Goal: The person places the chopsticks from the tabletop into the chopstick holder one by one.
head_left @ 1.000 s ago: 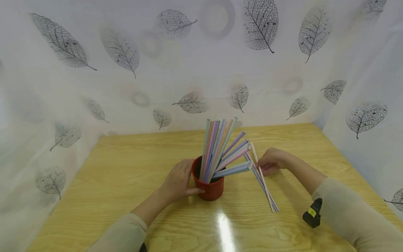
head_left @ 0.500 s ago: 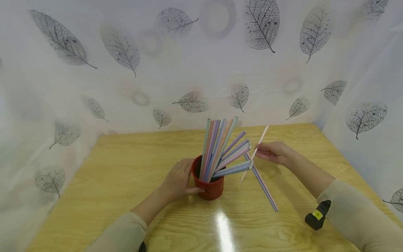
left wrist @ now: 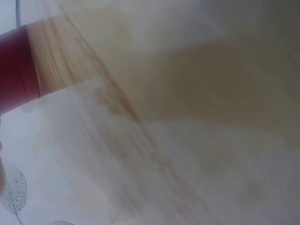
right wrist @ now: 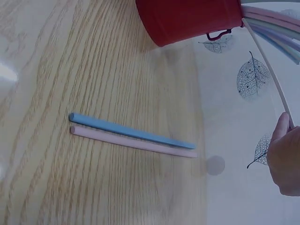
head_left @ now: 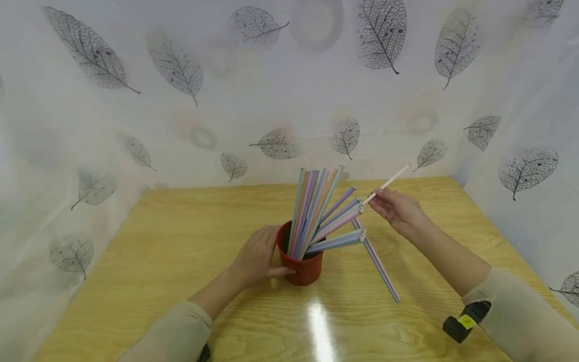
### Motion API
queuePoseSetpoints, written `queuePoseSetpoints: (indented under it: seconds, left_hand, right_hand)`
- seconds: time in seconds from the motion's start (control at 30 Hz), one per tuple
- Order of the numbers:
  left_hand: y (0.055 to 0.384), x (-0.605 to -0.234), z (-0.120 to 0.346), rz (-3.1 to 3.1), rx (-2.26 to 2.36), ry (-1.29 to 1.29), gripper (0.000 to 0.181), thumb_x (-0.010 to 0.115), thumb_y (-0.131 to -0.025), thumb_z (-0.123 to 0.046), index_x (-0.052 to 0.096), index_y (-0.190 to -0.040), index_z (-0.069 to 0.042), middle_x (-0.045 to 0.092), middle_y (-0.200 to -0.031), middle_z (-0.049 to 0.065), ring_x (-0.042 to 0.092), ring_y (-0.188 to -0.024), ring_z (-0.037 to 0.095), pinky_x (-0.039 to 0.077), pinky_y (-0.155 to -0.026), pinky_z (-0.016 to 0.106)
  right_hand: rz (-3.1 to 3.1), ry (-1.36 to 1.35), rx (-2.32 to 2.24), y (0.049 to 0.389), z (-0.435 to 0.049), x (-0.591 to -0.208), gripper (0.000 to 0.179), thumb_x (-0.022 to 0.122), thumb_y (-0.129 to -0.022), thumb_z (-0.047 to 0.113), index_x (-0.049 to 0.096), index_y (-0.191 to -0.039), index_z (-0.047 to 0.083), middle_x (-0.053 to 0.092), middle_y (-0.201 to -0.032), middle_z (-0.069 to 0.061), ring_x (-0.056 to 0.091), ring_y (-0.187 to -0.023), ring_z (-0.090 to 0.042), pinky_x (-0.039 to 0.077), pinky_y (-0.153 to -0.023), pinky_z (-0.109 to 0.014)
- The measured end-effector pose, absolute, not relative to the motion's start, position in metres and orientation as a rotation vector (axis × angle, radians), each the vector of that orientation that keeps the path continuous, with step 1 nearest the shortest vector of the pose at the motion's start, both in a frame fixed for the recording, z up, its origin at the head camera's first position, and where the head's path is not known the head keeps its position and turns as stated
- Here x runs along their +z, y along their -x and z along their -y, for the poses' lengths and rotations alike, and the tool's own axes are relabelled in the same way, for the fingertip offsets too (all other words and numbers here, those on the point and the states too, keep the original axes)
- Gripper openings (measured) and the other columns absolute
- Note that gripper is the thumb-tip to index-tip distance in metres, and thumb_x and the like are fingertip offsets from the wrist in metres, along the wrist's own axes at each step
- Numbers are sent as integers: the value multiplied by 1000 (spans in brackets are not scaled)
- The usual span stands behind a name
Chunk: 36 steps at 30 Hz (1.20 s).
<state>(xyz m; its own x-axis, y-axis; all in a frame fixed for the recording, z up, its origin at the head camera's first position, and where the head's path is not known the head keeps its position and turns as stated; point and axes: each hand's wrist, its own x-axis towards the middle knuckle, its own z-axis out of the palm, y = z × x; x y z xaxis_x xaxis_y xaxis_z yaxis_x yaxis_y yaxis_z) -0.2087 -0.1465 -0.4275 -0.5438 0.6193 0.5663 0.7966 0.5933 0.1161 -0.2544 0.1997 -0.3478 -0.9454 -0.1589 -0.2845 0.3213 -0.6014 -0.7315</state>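
Note:
A red cup with a small dark handle stands on the table. Pastel straw-like sticks fill it, some upright and several leaning right. From the left, my left hand holds the cup, its thumb across the front; its far fingers are hidden. Only the cup's side shows well in the left wrist view. Thumb and fingers of my right hand pinch a pale pink stick, raised and slanting. In the right wrist view this thin stick reaches the cup's rim.
Right of the cup, a blue stick and a pink stick lie side by side on the wooden table. Leaf-patterned sheeting hangs behind and at both sides. A black wrist camera sits under the right sleeve.
My right hand has lifted the pale pink stick from beside the two lying sticks and tilted its top to the right. The left hand stays on the cup.

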Motion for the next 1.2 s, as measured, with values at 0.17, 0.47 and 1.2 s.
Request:
queuePoseSetpoints:
  seconds: [0.17, 0.47, 1.2]
  left_hand:
    - [209, -427, 147, 2363, -496, 1127, 88, 62, -78, -64, 44, -133, 2, 55, -124, 12, 52, -114, 24, 45, -99, 37]
    - [209, -427, 147, 2380, -500, 1120, 88, 67, -76, -61, 44, -133, 2, 56, -124, 12, 52, -114, 24, 45, -100, 37]
    - [209, -429, 146, 2354, -508, 1122, 89, 71, -74, -59, 44, -132, 2, 56, -123, 11, 53, -113, 24, 45, -98, 37]
  right_hand:
    - [-1250, -184, -2577, 248, -198, -346, 16, 53, -93, -3, 65, -83, -2, 68, -82, -12, 69, -77, -18, 56, -78, -24]
    - [-1204, -63, -2608, 249, -202, -338, 19, 49, -95, -3, 64, -84, -2, 68, -83, -13, 68, -78, -20, 56, -78, -26]
    - [-1631, 416, -2164, 235, -160, -373, 33, 51, -88, -15, 72, -89, 9, 72, -87, -4, 70, -83, -16, 56, -81, -31]
